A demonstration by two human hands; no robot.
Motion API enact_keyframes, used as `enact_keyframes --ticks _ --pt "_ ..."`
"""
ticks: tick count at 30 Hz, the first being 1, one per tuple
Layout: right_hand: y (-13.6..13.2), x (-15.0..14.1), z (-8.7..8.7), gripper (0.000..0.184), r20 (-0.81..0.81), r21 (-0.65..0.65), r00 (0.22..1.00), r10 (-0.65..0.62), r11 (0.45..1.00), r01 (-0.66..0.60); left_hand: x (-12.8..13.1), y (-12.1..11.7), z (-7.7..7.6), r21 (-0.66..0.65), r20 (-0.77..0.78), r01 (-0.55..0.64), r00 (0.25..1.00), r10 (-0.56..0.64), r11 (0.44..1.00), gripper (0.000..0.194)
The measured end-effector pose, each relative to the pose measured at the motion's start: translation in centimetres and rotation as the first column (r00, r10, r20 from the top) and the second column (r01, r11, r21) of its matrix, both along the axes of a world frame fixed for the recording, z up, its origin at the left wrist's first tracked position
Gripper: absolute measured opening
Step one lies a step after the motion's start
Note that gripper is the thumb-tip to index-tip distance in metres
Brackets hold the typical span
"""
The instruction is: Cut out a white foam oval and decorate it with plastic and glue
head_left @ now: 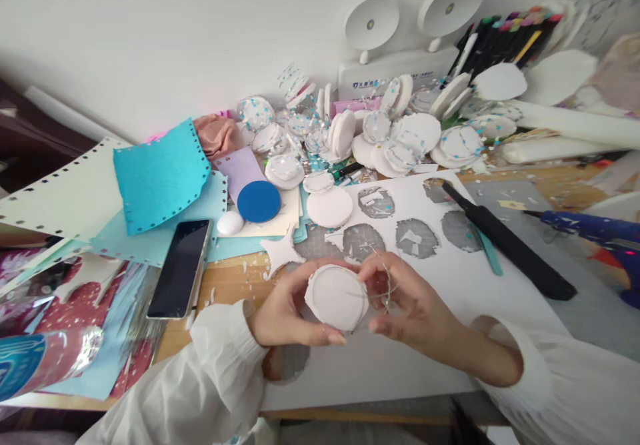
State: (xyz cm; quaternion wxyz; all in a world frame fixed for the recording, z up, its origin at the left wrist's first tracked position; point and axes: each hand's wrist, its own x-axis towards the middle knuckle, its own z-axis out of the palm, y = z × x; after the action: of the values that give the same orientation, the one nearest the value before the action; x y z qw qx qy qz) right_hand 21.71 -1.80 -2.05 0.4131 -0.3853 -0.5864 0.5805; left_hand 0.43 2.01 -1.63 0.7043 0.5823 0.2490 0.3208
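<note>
White and round, the disc [336, 295] is held by its rim in the left hand [293, 298], above the cut sheet [400, 378] on the worktop [230, 281]. Thin wire [388, 286] is held in a loose loop by the right hand [420, 308], just beside the disc's edge. The rim is best gripped lightly so that the face is not dented, and the loop should be kept free of kinks.

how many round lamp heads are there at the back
2: the left lamp head and the right lamp head, both on top of the white box by the wall. No others show.
</note>
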Motion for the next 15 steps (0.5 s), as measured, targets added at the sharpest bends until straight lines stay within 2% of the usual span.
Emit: enact_keyframes --ticks 8,12,15 --pt "-0.01 -0.03 -0.26 0.037 0.010 -0.047 0.999 0.033 0.998 -0.033 -0.34 -0.29 -0.80 0.104 -0.083 0.003 0.997 0.006 0.995 0.069" --pt "-0.12 0.00 -0.23 0.033 -0.001 -0.090 0.999 0.045 0.995 -0.045 -0.29 -0.29 -0.49 0.134 -0.081 0.004 0.997 0.007 0.991 0.067" --pt "-0.07 0.06 -0.05 0.031 -0.031 -0.091 0.998 0.057 0.994 -0.059 -0.22 -0.19 -0.18 0.215 -0.111 -0.005 0.993 0.030 0.977 0.068"
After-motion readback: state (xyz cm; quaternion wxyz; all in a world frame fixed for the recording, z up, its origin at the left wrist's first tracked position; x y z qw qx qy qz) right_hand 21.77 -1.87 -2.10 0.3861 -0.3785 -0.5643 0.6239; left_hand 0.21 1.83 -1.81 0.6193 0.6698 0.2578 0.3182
